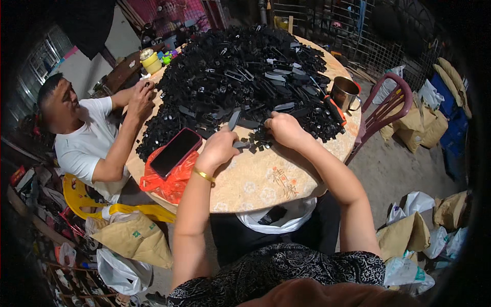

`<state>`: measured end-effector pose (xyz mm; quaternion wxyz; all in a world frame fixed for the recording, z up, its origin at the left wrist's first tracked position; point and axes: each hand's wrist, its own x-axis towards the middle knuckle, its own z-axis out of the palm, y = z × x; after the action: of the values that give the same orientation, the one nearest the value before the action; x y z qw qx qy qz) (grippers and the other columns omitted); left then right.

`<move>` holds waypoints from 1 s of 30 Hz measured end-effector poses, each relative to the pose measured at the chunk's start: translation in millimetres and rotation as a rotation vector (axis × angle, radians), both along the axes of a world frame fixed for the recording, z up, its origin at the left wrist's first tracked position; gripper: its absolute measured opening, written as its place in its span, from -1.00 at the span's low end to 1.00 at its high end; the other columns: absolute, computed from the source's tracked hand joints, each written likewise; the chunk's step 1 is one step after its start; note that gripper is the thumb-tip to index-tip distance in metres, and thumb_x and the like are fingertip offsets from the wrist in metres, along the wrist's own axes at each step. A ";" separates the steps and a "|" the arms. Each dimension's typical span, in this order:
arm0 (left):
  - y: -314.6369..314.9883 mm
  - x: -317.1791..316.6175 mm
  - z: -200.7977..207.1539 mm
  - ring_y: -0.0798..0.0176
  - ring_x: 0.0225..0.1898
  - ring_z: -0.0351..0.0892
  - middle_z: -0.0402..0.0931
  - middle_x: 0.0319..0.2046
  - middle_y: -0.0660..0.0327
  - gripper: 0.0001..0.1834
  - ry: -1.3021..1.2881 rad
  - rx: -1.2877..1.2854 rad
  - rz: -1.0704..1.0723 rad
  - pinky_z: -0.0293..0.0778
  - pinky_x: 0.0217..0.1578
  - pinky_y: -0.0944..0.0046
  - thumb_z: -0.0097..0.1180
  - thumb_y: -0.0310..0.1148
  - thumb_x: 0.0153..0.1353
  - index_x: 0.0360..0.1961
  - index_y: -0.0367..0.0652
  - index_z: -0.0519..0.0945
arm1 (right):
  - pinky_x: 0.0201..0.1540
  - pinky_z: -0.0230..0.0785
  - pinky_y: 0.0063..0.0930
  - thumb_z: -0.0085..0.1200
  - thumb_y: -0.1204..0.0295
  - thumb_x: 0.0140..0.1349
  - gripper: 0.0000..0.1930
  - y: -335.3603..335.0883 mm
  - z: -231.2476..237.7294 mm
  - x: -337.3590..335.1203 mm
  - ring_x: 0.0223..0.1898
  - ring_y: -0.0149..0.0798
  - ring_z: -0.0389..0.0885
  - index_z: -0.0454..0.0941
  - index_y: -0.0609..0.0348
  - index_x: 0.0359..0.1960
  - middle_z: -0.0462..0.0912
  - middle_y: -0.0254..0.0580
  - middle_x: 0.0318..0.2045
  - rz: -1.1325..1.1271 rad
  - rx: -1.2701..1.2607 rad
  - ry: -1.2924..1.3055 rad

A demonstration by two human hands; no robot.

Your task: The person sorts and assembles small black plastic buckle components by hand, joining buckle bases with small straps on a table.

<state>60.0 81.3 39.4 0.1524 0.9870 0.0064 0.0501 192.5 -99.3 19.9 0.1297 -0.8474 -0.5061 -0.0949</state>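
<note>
Our two hands meet the near edge of a black heap.
Our left hand (220, 147) pinches a grey blade (234, 119) that sticks up from its fingertips; our right hand (287, 130) curls fingers-down at small black bits (262, 140), and we cannot tell whether it grips one. The heap (230, 77) spreads over the table (245, 192) beyond both hands. Left of our left hand, a phone (176, 152) lies on a red bag (179, 187); farther left is a co-worker (89, 140). Right of our right hand are an orange-handled tool (335, 110) and a metal cup (343, 93).
</note>
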 end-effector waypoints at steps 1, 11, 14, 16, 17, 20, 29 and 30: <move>-1.3 1.1 -1.5 -0.02 -0.16 0.44 0.46 -0.28 0.02 -0.66 0.002 -0.005 0.004 0.36 -0.13 0.15 0.27 -0.33 -0.13 -0.29 -0.24 0.58 | -0.25 0.44 -0.23 0.03 0.57 -0.10 -0.86 1.0 -0.4 0.3 -0.30 0.01 0.56 0.58 0.22 -0.45 0.52 0.03 -0.37 0.004 -0.005 0.002; -4.0 25.6 -16.2 0.43 -0.58 0.37 0.49 -0.51 0.23 -0.75 -0.179 -0.337 0.230 0.36 -0.49 0.41 0.24 -0.37 0.00 -0.35 -0.28 0.50 | -0.36 0.38 -0.22 0.23 0.48 -0.13 -0.84 1.0 -4.8 16.1 -0.41 0.02 0.52 0.49 0.26 -0.54 0.52 -0.07 -0.46 0.035 0.504 0.209; -3.8 30.9 -29.1 0.44 -0.53 0.43 0.53 -0.42 0.24 -0.67 -0.341 -0.618 0.200 0.36 -0.49 0.45 0.20 -0.37 0.06 -0.18 -0.28 0.46 | -0.42 0.38 -0.33 0.24 0.49 -0.11 -0.83 2.7 -0.3 13.7 -0.48 -0.05 0.52 0.48 0.27 -0.53 0.54 -0.10 -0.49 -0.037 0.524 0.309; -14.2 31.8 -18.8 0.44 -0.44 0.49 0.55 -0.34 0.24 -0.60 -0.163 -1.216 0.147 0.40 -0.44 0.48 0.16 -0.34 0.12 -0.05 -0.27 0.39 | -0.45 0.38 -0.40 0.24 0.49 -0.08 -0.83 -0.5 -3.2 18.0 -0.53 -0.13 0.53 0.48 0.29 -0.53 0.56 -0.13 -0.51 -0.095 0.515 0.359; -15.1 33.2 -17.8 0.44 -0.44 0.49 0.55 -0.34 0.24 -0.60 -0.160 -1.217 0.143 0.40 -0.44 0.48 0.16 -0.34 0.12 -0.05 -0.27 0.39 | -0.46 0.39 -0.46 0.23 0.50 -0.04 -0.85 0.4 -11.8 23.8 -0.53 -0.25 0.54 0.51 0.30 -0.49 0.58 -0.17 -0.51 -0.058 0.679 0.600; -13.4 30.3 -16.7 0.37 -0.27 0.52 0.54 -0.27 0.18 -0.65 0.026 -1.466 0.069 0.45 -0.27 0.40 0.11 -0.30 0.17 -0.05 -0.22 0.42 | -0.46 0.42 -0.56 0.20 0.52 0.02 -0.85 3.9 -9.0 16.4 -0.50 -0.46 0.54 0.54 0.32 -0.39 0.60 -0.25 -0.51 0.048 0.920 1.004; -15.0 37.8 -27.6 0.29 -0.30 0.54 0.49 -0.32 0.17 -0.73 -0.097 -1.610 0.085 0.49 -0.22 0.26 0.02 -0.30 0.24 -0.10 -0.19 0.37 | -0.36 0.45 -0.45 0.18 0.52 0.00 -0.81 2.2 -4.9 8.5 -0.39 -0.25 0.59 0.57 0.20 -0.30 0.59 -0.19 -0.44 -0.101 0.756 0.467; -14.7 37.9 -24.8 0.28 -0.34 0.54 0.48 -0.38 0.20 -0.73 -0.115 -1.607 0.110 0.50 -0.26 0.27 -0.01 -0.27 0.25 -0.11 -0.19 0.37 | -0.35 0.45 -0.39 0.18 0.51 -0.02 -0.84 1.3 -3.8 6.9 -0.36 -0.14 0.59 0.58 0.15 -0.35 0.58 -0.17 -0.46 -0.136 0.687 0.054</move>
<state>97.9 66.6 14.7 0.8128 0.5702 0.0810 0.0881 199.4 -98.1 16.1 0.4140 -0.7881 -0.3835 -0.2457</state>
